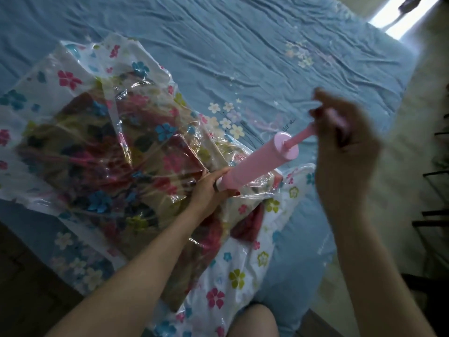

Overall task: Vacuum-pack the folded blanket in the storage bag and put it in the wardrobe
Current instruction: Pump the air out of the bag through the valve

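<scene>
- The storage bag (102,147), clear plastic printed with flowers, lies on the blue bed (243,45); the folded blanket (80,152) shows dark and reddish through it, and the film is creased tight over it.
- A pink hand pump (255,166) stands tilted on the bag, its foot on the edge of the blanket nearest the person; the valve under it is hidden.
- The left hand (209,188) has its fingers wrapped round the pump's foot, holding it to the bag.
- The right hand (340,122) is blurred but closed round the plunger handle (332,115), with the rod drawn partly out of the pump barrel.
- To pump well, I would judge: keep the foot pressed square onto the valve so no air leaks, and pull and push straight along the barrel instead of levering it sideways.
- The loose bag corners beyond the blanket suggest more strokes are needed.
</scene>
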